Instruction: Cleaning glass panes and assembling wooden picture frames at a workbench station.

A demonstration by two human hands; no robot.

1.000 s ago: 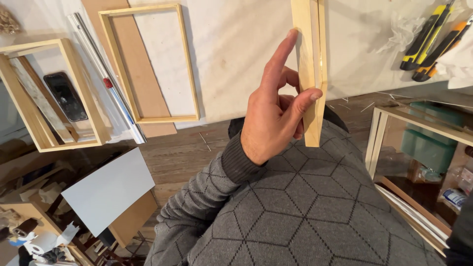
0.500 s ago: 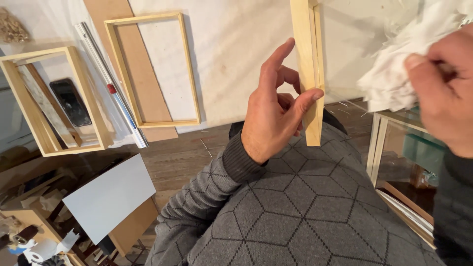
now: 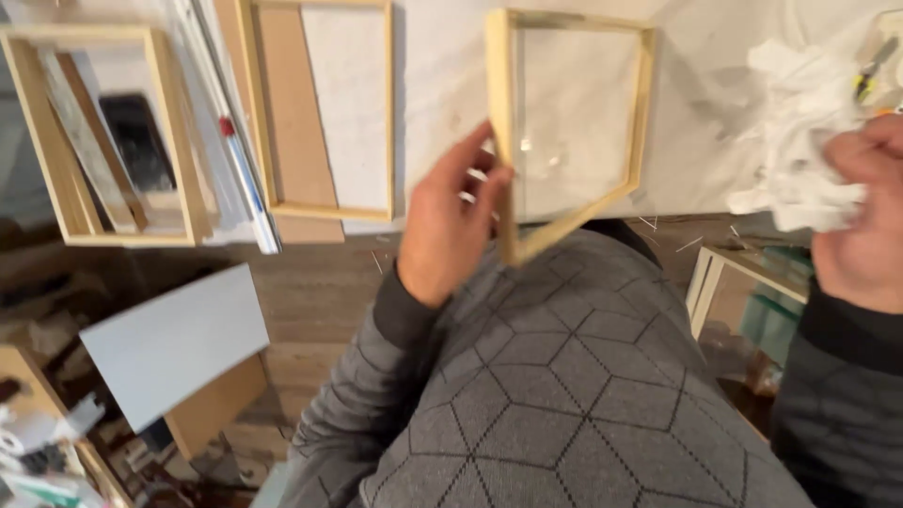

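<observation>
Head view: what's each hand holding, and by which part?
Left hand holds the wooden frame by its left side rail, fingers wrapped around it. Right hand grips crumpled white paper at its edge.

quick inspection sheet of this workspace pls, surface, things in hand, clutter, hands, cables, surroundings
surface: white sheet-covered worktop, with bits of debris along its near edge
job's things: wooden frame with a clear pane, held up tilted above the worktop; crumpled white cloth
clutter: second wooden frame flat on the worktop over a brown board; box frame at far left with strips and a dark flat object inside; long thin rods between them
hands: left hand grips the wooden frame by its left rail; right hand clutches the crumpled white cloth
cables: nothing seen
surroundings: wooden floor, a grey panel leaning low at left, a pale frame at lower right
</observation>
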